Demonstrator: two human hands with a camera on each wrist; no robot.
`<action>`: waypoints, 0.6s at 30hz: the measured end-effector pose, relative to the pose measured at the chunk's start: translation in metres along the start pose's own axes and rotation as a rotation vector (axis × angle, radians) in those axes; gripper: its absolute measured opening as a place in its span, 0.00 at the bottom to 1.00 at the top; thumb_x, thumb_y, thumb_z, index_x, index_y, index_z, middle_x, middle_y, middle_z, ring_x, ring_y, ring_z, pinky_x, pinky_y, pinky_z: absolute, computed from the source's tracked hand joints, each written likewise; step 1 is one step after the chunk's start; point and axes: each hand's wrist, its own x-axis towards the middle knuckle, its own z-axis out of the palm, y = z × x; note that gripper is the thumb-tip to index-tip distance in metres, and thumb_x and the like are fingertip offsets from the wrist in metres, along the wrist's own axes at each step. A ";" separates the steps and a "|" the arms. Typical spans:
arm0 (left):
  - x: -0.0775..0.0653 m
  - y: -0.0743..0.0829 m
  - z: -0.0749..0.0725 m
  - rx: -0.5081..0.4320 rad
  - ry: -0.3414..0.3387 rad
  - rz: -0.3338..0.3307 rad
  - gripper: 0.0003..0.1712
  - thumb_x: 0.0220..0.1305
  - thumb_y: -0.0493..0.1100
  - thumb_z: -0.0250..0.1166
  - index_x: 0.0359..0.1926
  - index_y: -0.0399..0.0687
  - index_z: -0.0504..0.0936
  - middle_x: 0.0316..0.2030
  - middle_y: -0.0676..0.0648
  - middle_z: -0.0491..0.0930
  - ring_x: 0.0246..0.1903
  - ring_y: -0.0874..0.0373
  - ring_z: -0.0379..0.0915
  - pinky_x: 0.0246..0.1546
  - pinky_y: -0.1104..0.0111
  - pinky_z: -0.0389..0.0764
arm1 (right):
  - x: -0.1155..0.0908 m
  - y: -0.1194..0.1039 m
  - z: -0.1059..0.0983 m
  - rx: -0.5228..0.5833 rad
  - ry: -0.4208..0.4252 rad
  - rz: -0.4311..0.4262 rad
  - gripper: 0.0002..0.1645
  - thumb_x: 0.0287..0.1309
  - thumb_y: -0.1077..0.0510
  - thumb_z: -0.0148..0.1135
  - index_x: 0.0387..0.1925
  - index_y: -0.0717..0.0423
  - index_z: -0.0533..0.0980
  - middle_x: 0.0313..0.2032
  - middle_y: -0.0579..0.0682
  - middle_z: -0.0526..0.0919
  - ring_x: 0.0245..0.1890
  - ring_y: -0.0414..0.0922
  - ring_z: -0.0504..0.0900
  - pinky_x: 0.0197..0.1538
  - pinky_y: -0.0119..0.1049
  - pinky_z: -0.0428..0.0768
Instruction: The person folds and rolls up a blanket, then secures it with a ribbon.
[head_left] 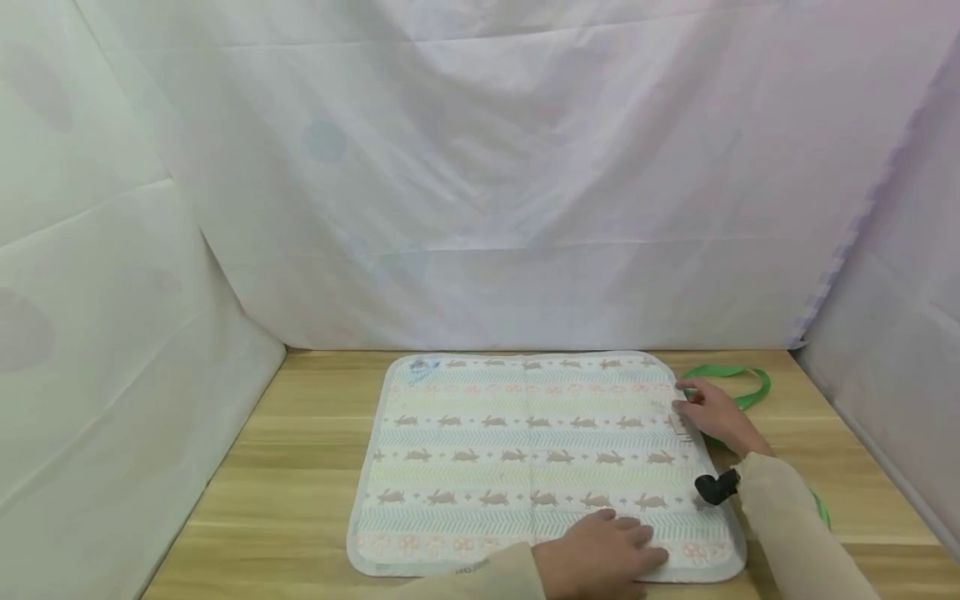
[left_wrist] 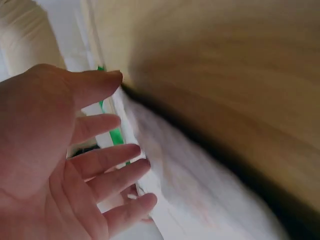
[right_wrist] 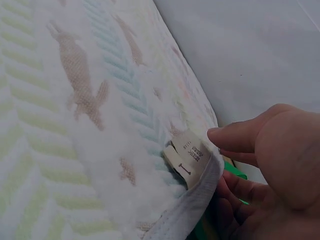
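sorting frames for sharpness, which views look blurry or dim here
Left wrist: the cloth and table look smeared, with a dark shadow along the cloth's edge, though the fingers are clearer; right wrist: dim and greyish, but the tag is fairly crisp; head: brighter, evenly lit, the rabbit print readable, no strong glare.

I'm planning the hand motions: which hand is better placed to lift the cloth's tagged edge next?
Probably the right hand: it is at that edge of the cloth, beside the cream tag. The left hand is by the near edge, farther from the tag.
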 end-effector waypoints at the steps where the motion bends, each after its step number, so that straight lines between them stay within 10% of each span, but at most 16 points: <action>1: 0.004 0.003 0.000 0.019 0.000 0.000 0.20 0.70 0.61 0.58 0.60 0.71 0.73 0.45 0.67 0.72 0.47 0.75 0.67 0.53 0.78 0.70 | 0.000 0.001 -0.001 -0.011 -0.004 -0.004 0.34 0.72 0.50 0.53 0.69 0.68 0.60 0.52 0.70 0.71 0.46 0.58 0.73 0.43 0.47 0.75; 13: 0.034 0.026 -0.005 0.375 0.057 0.068 0.21 0.77 0.61 0.44 0.65 0.68 0.67 0.50 0.64 0.76 0.50 0.71 0.72 0.59 0.71 0.71 | 0.006 0.002 0.000 -0.054 0.007 -0.025 0.33 0.68 0.57 0.57 0.68 0.69 0.62 0.37 0.57 0.70 0.35 0.50 0.70 0.36 0.38 0.69; 18: 0.041 0.029 -0.005 0.336 0.021 0.058 0.28 0.77 0.62 0.45 0.72 0.66 0.60 0.51 0.63 0.77 0.51 0.71 0.73 0.60 0.70 0.70 | 0.006 0.002 0.001 -0.045 0.000 -0.004 0.34 0.67 0.56 0.58 0.68 0.69 0.62 0.39 0.58 0.69 0.38 0.52 0.70 0.37 0.40 0.69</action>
